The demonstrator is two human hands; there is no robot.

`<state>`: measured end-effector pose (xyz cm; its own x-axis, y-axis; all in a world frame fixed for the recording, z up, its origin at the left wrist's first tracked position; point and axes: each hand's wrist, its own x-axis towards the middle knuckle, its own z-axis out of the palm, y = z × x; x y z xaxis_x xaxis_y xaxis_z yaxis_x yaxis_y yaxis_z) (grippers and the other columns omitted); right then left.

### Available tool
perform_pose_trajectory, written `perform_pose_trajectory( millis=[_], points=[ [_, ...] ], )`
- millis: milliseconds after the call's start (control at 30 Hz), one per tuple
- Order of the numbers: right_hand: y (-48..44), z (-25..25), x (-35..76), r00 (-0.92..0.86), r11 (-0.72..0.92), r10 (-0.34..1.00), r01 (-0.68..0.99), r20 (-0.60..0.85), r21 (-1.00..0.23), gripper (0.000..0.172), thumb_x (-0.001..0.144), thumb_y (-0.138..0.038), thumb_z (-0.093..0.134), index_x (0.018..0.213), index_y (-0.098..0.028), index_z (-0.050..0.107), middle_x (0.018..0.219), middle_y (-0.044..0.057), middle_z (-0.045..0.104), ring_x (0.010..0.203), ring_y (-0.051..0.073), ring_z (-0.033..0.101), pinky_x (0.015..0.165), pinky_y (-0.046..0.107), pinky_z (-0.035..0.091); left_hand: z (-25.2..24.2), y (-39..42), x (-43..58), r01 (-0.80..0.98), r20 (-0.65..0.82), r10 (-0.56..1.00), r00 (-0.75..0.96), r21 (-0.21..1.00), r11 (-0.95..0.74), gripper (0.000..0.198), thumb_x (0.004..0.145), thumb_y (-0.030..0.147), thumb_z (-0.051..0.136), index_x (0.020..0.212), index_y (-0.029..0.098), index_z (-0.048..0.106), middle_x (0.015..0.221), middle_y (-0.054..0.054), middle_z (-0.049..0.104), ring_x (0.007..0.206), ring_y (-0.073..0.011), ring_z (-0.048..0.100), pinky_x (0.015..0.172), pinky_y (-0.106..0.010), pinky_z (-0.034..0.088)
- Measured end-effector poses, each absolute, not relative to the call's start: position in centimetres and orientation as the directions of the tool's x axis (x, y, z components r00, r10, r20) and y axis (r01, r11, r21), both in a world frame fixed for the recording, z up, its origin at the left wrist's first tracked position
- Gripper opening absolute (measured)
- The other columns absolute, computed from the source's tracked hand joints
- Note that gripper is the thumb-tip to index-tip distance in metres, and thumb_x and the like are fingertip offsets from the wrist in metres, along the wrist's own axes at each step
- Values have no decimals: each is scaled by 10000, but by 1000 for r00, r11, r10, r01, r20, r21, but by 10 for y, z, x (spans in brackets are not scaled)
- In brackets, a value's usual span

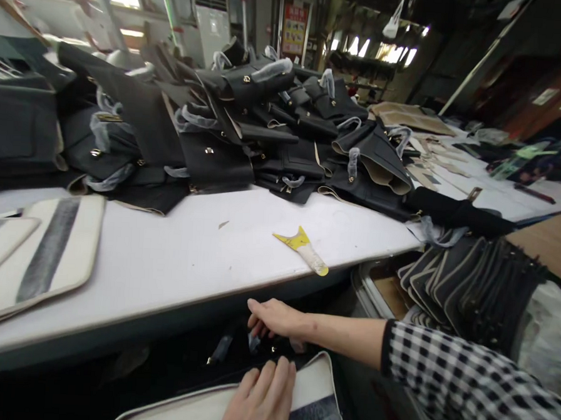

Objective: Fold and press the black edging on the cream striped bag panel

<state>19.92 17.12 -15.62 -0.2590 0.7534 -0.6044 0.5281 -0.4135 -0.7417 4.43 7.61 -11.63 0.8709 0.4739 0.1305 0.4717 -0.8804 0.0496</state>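
My left hand [261, 397] lies over a white bag panel [176, 411] with a dark stripe at the bottom of the view, fingers bent across it and thumb hidden. Just beyond, my right hand [277, 317] reaches in from the right, below the table edge. Its fingers are curled; what they hold, if anything, is hidden. Under it, in shadow, are black pieces with a plastic-wrapped strap [221, 348] and small metal fittings. On the white table [175, 248] ahead lies a yellow and white pointed template [304, 249].
Black half-made bags [217, 156] with plastic-wrapped handles are heaped along the table. Striped white panels [62, 242] lie at the left. A row of dark panels [474, 283] stands in a container at the right. A person [91, 15] is in the far left background.
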Motion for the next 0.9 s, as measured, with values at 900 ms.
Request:
perform_pose_trajectory(
  millis=[900],
  points=[
    [111, -99, 147, -508, 439, 801, 858, -317, -268, 474, 1038, -336, 175, 1035, -269, 644, 940, 33, 707, 855, 244, 607, 730, 347, 399, -61, 113, -66, 691, -135, 846, 516, 650, -318, 180, 727, 186, 549, 749, 284, 699, 880, 28, 677, 892, -204, 601, 794, -341, 379]
  ],
)
